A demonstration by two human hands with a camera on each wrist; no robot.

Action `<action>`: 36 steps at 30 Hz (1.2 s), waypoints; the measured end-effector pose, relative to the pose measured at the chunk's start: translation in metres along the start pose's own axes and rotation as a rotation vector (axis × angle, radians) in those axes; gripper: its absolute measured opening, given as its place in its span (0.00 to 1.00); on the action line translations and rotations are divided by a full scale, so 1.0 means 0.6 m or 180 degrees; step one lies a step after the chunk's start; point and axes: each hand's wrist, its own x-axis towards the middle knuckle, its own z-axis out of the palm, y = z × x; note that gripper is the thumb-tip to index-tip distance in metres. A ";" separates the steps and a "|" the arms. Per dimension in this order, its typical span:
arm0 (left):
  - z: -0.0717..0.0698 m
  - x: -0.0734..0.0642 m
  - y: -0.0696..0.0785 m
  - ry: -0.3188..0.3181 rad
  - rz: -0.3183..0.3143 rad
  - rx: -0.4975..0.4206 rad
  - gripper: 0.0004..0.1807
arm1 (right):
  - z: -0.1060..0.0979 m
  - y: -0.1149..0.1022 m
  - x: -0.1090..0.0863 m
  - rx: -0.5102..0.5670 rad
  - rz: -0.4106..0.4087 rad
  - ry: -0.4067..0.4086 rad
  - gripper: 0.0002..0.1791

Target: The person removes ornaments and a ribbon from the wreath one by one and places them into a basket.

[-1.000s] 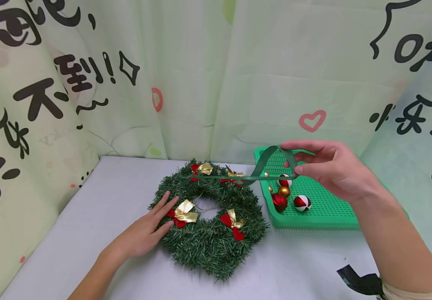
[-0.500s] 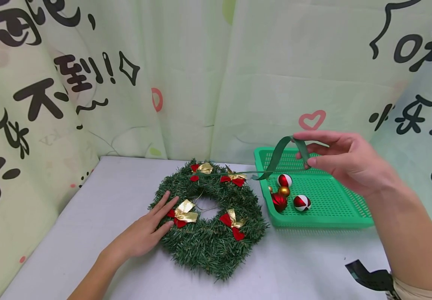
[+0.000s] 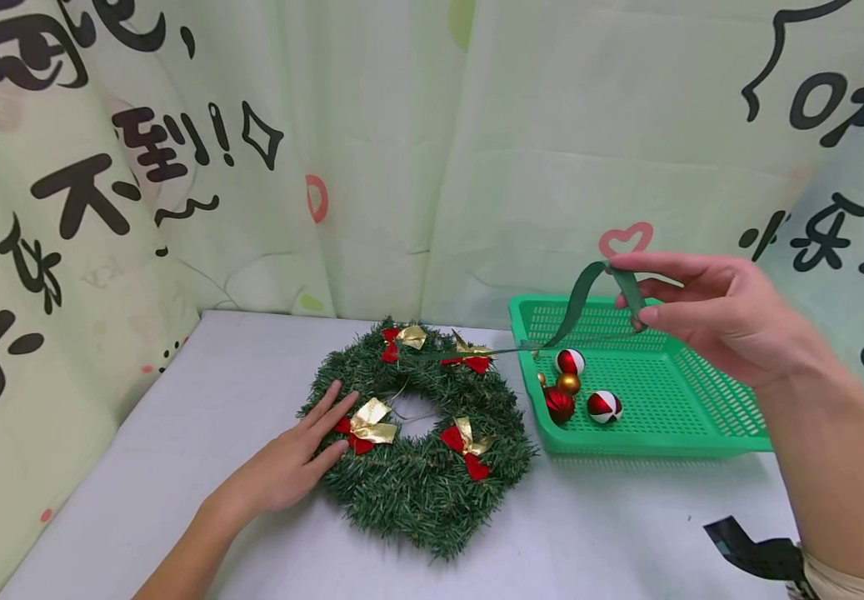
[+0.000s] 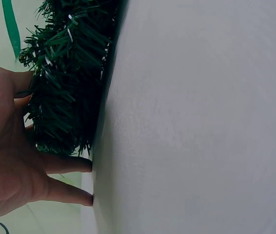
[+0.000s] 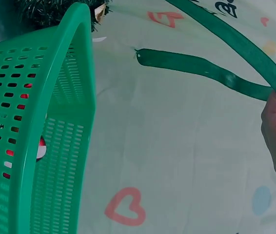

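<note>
A green artificial wreath (image 3: 424, 500) lies on the white table, with red-and-gold bows (image 3: 372, 423) around it. My left hand (image 3: 289, 467) rests on its left side, fingers spread and straight; the left wrist view has the wreath (image 4: 69, 87) between thumb and fingers, two fingertips at the tabletop. Up over the green basket, my right hand (image 3: 724, 321) pinches a dark green ribbon (image 3: 581, 304) between thumb and fingers. The ribbon stretches left above the wreath's top bows. One loose ribbon (image 5: 177, 61) end shows in the right wrist view, with a second strand rising beyond the frame.
The green plastic basket (image 3: 649, 444) stands right of the wreath. In its left part lie two red-and-white baubles (image 3: 604, 407), a red bauble (image 3: 559, 405) and gold baubles (image 3: 568, 383). Behind the table hangs a pale printed curtain (image 3: 387, 167).
My right hand has moved right and slightly up, drawing the ribbon with it away from the wreath. The left hand and the wreath stay in place.
</note>
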 end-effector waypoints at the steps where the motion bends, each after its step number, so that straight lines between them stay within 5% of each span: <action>1: 0.000 0.000 0.000 -0.0002 -0.0002 0.0002 0.36 | -0.002 -0.001 -0.001 0.0015 0.0003 0.0006 0.30; 14: -0.004 -0.001 0.004 -0.0004 -0.0018 0.0037 0.36 | -0.038 -0.019 -0.016 0.0101 0.0036 0.0154 0.30; 22: -0.005 -0.002 0.004 -0.0002 -0.0010 0.0044 0.36 | -0.064 -0.031 -0.018 0.0046 0.0175 0.0410 0.29; 29: -0.003 -0.001 0.004 -0.0010 -0.0034 0.0035 0.36 | -0.077 -0.047 -0.011 0.0101 0.0293 0.0900 0.27; 36: -0.003 -0.002 0.003 -0.0012 -0.0017 0.0038 0.36 | -0.093 -0.063 0.000 0.0263 0.0282 0.0998 0.26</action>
